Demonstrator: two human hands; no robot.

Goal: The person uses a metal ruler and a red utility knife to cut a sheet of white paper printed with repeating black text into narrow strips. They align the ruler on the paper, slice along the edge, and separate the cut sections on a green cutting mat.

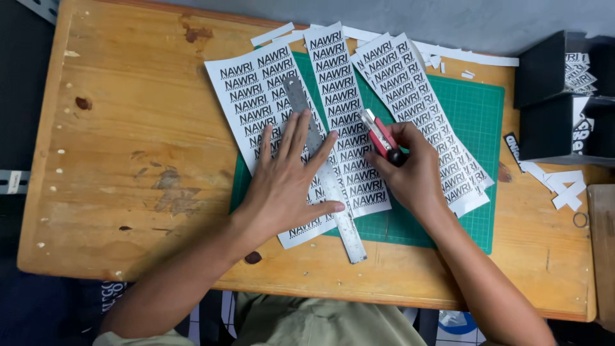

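Flat and spread wide, the left hand [289, 176] presses its palm and fingers down on a metal ruler [323, 170], gripping nothing, only pinning the ruler against the printed sheets [256, 102] under it. Just beside the ruler, on its right, the right hand [413, 173] is curled closed around a red and silver utility knife [379, 136], the knife's tip resting on the middle strip of paper close to the ruler's edge. The ruler is a long, thin strip of dull steel; its long axis runs from the far left of the green cutting mat [477, 115] down toward the near edge, slanting slightly right, and its near end sticks out past the mat's front edge onto the wooden table [128, 147]. The knife lies roughly parallel to the ruler, blade end pointing away from the person. Three white sheets with rows of black lettering fan across the mat, overlapping one another and covering most of its left half. Beyond the mat's far edge lie thin white paper offcuts [461, 59]. To the right of the mat stand black boxes [544, 70] holding cut labels, with more white scraps [567, 189] on the table near them.
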